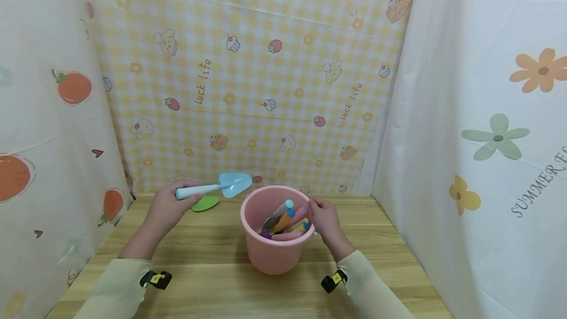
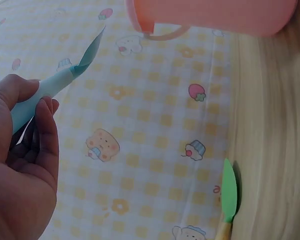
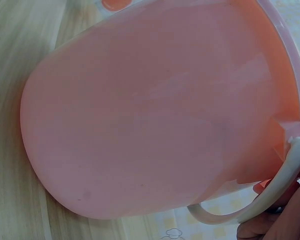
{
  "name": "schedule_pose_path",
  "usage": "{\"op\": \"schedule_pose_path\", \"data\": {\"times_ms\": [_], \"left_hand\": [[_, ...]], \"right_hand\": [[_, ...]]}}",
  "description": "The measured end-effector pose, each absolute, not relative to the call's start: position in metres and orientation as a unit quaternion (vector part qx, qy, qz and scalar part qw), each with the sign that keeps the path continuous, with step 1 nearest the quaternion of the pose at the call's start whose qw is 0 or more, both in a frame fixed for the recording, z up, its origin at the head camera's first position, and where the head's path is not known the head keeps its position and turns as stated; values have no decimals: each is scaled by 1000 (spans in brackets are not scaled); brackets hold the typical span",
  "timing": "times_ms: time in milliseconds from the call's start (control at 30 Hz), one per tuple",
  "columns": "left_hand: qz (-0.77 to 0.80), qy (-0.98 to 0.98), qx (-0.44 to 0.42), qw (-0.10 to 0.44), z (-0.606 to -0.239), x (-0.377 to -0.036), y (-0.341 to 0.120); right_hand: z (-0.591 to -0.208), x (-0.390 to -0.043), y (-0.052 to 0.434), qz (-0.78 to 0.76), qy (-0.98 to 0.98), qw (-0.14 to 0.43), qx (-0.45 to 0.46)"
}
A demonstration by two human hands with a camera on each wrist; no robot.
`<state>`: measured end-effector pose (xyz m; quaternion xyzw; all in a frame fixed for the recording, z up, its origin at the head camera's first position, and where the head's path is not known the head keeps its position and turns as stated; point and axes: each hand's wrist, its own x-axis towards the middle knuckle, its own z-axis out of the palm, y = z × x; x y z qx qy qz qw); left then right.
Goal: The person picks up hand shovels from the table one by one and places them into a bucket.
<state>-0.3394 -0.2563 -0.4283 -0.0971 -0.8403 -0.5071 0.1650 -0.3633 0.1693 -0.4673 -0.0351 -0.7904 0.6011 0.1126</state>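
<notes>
My left hand (image 1: 172, 205) grips a light blue toy trowel (image 1: 236, 184) by its handle, the blade pointing right above the table. In the left wrist view the trowel (image 2: 52, 82) shows nearly edge-on between thumb and fingers. To its right stands a pink bucket (image 1: 272, 257), upright, with several toy tools inside whose coloured handles (image 1: 287, 219) stick up. My right hand (image 1: 325, 218) pinches the bucket's right rim; in the right wrist view its fingers (image 3: 285, 210) lie by the rim and the pale bucket handle (image 3: 270, 200), partly cut off by the frame.
Behind my left hand a green-bladed toy tool (image 1: 205, 204) lies on the wooden table (image 1: 208, 279); the left wrist view shows its yellowish handle. A checked curtain (image 1: 266, 73) hangs at the back, with printed white curtains (image 1: 443, 112) at both sides.
</notes>
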Motion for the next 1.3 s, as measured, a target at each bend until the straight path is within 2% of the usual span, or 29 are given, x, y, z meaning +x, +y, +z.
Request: {"op": "schedule_pose_path", "data": {"times_ms": [333,600,967,1300], "left_hand": [[-474,-854,-145,157,-409,-338,-236],[-428,-861,-211,177,-397,-335,-217],[-350,-883,-246,194,-385,-331,-196],[-343,-877,-276,193,-383,-332,-183]], "right_hand": [[-467,-364,169,595,-795,116,-35],[-467,-364,169,595,-795,118,-29],[-467,-364,169,593,-795,118,-35],[-468,-364,170,595,-794,118,-31]]}}
